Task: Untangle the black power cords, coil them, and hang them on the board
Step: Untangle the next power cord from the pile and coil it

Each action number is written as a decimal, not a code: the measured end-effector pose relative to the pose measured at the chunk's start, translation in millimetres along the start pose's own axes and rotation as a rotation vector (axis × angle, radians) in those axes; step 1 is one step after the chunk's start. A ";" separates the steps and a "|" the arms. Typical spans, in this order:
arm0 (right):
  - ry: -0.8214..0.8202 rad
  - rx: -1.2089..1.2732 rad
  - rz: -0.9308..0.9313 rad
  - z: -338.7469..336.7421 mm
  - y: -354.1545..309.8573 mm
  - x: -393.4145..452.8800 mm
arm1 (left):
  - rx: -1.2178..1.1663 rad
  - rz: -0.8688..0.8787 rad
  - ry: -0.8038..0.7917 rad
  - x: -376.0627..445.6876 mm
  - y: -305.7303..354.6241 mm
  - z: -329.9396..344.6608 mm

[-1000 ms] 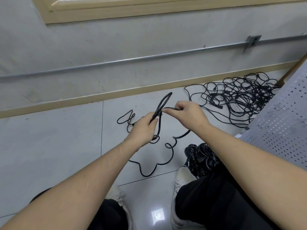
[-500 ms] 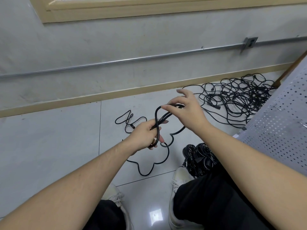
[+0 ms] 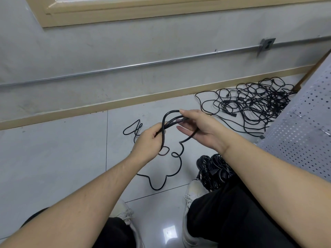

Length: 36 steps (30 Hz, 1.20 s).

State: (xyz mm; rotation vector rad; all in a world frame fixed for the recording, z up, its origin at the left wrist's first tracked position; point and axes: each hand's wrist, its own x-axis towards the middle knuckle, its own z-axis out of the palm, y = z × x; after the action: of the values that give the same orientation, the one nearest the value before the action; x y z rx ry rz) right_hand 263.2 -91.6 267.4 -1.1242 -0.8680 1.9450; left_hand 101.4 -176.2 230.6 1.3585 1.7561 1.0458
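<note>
Right hand (image 3: 202,129) has swung another loop of cord (image 3: 166,120) toward left hand (image 3: 148,140); both grip it, above the floor's mid-tiles. Coil growing; plug end probably still trailing.

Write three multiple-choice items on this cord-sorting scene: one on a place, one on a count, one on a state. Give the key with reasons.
1. Where does the tangled pile of cords lie?
A. On the floor by the baseboard, next to the perforated board
B. On the person's lap
C. Hung from the wall pipe

2. How many hands grip the cord being coiled?
A. None
B. One
C. Two

3. What state is that cord in?
A. Fully coiled and hung
B. Partly looped, its tail trailing on the floor
C. Lying untouched

Key: 1 A, the pile sits on the tiles along the wall, beside the board. 2 C, the left hand and right hand both hold it. 3 B, loops run between the hands while the rest snakes over the tiles.
</note>
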 end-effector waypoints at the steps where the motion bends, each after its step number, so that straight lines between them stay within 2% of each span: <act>1: -0.017 0.084 0.009 1.1 -1.4 -0.9 | -0.101 -0.024 -0.009 -0.9 3.0 0.5; 3: -0.028 0.173 0.006 3.6 -2.6 -1.1 | -0.284 -0.086 -0.053 -1.3 8.3 -1.5; 6: 0.023 0.166 -0.034 6.0 0.4 3.3 | -0.462 -0.167 -0.137 -0.8 15.7 -4.7; 10: -0.026 0.209 -0.044 7.1 1.9 7.6 | -0.268 -0.100 -0.127 -3.6 20.4 2.1; 15: 0.028 -0.036 -0.119 5.5 0.0 0.3 | -0.282 -0.084 -0.164 -4.1 18.6 -2.9; 19: 0.009 -0.108 -0.111 2.5 1.5 -4.4 | -0.054 0.040 -0.156 -4.4 14.7 -11.9; 24: -0.034 -0.420 -0.074 -1.9 1.2 -4.3 | 0.071 0.128 -0.060 -2.1 7.2 -13.0; 26: 0.009 -0.365 -0.041 -1.5 1.1 -1.9 | 0.071 0.137 -0.050 0.8 5.1 -14.7; 30: 0.119 -0.061 0.078 3.2 2.4 5.5 | 0.038 0.138 -0.092 0.0 6.0 -6.9; 33: 0.092 0.184 0.127 7.3 -3.4 3.9 | 0.074 0.155 -0.209 -4.9 8.1 5.3; 36: 0.057 0.311 0.083 9.5 -7.4 -2.1 | 0.179 0.220 -0.207 -2.3 9.0 5.5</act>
State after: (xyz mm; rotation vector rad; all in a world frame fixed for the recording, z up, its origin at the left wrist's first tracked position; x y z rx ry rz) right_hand 257.2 -91.3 278.1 -1.0372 -0.4738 2.0195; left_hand 110.6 -176.1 236.2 1.7371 1.6037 0.8408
